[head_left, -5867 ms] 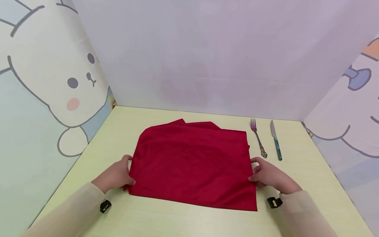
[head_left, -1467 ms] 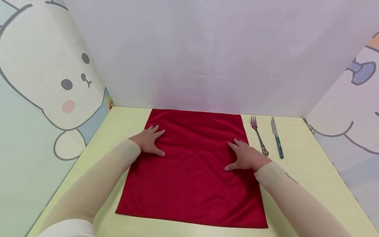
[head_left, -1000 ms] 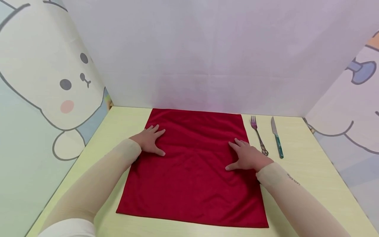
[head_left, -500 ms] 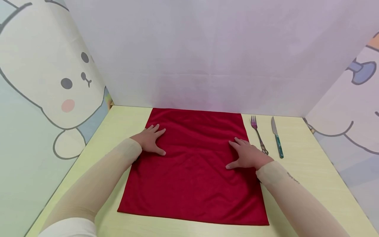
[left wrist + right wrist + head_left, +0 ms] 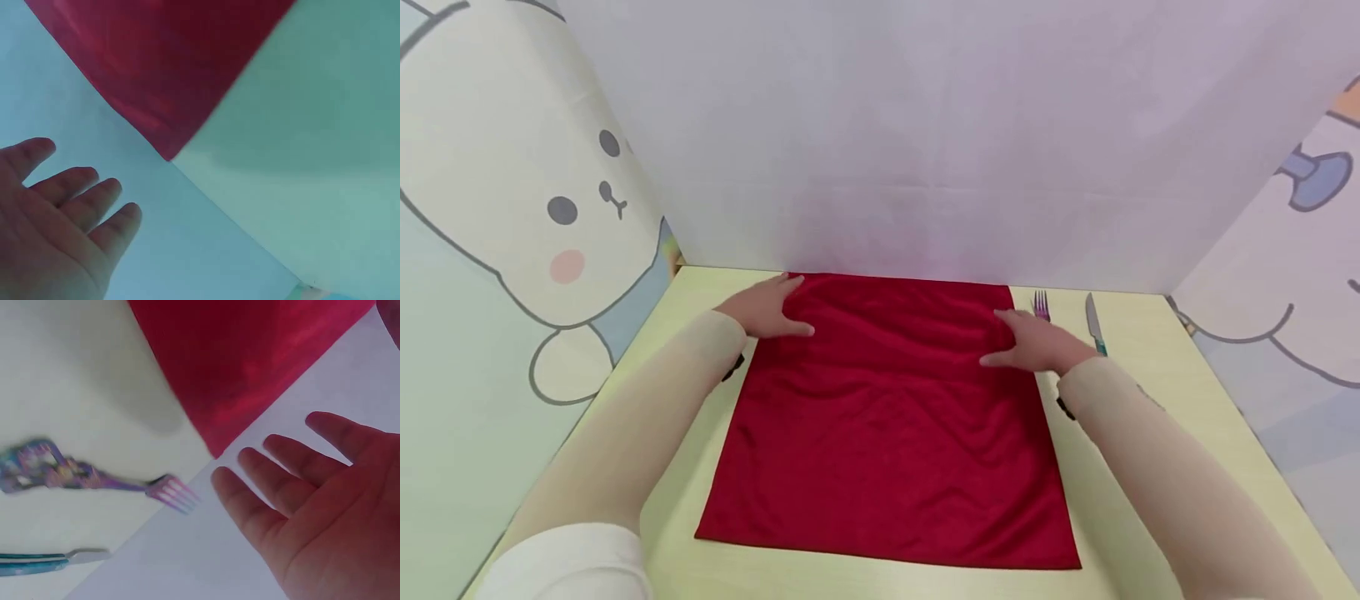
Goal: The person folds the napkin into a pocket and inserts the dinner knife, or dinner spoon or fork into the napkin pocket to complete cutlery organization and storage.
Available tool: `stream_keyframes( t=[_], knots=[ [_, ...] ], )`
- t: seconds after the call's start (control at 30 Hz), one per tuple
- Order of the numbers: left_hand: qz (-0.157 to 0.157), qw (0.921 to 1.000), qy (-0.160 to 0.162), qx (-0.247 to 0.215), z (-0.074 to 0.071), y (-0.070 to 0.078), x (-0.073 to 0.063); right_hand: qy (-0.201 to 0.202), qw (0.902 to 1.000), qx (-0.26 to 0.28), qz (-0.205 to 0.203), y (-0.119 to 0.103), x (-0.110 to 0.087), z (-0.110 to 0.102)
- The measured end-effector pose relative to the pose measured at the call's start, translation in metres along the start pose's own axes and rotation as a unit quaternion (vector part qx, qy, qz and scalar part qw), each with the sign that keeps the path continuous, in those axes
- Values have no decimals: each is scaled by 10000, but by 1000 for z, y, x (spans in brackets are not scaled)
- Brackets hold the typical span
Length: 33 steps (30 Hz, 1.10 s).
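Over the far end of the table (image 5: 1180,367), our left hand (image 5: 765,309) is hovering by the far left corner of the red cloth (image 5: 887,467), thumb stretched well away from the fingers, holding nothing. Our right hand (image 5: 1037,340) is doing the mirror version near the far right corner, also spread wide and holding zip. Going by the wrist views, both are looking clear of the fabric.

Below them, the cloth is lying opened out across the middle of the table, far edge sitting right by the pale backdrop (image 5: 925,125). Ripples are running across it, plus a few folds toward the near right corner. Just past our right hand, the fork (image 5: 1042,315) is lying beside the cloth, and the knife (image 5: 1093,319) is lying on the fork's outer side, part of its handle hiding behind our right sleeve (image 5: 1157,467).

Our read: we're in the spreading-and-smoothing step, mostly there but not crisp yet. Next move is probably calling for flat palms on those far corners and a gentle outward pull, our right hand minding the fork tines. Pushing too hard is likely just making more ripples.
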<state>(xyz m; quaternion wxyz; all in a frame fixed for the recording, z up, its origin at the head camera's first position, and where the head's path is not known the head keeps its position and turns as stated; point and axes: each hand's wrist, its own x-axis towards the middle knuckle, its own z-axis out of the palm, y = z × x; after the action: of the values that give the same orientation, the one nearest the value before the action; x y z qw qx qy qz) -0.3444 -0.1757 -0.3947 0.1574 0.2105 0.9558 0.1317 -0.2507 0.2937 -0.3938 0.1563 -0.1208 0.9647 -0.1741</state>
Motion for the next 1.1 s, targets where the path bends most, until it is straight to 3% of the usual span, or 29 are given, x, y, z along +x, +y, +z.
stream_keyframes(
  t=[0.1,0.2,0.43,0.57,0.73,0.87,0.97,1.1],
  knots=[
    [-43,9995,255,-172,-12,-3,14,81,9999,125,84,5,17,-15],
    [-304,9971,492,-490,-16,-7,29,141,9988,344,315,10,36,-21],
    [-1288,9842,908,-810,-8,-18,55,268,9867,1008,1248,14,68,-20],
    [-1666,9725,1180,-1117,-2,-20,65,395,9812,1102,1533,15,78,-16],
    [-1812,9632,1428,-1375,5,-24,74,626,9774,1149,1662,20,85,-11],
    [-2070,9577,1424,-1402,9,-27,77,957,9638,1556,1944,27,89,-8],
    [-2440,9473,1423,-1509,11,-27,76,1096,9543,1831,2093,31,90,-6],
    [-2672,9366,1434,-1757,12,-26,76,1072,9556,1772,2098,35,90,-4]
  ],
)
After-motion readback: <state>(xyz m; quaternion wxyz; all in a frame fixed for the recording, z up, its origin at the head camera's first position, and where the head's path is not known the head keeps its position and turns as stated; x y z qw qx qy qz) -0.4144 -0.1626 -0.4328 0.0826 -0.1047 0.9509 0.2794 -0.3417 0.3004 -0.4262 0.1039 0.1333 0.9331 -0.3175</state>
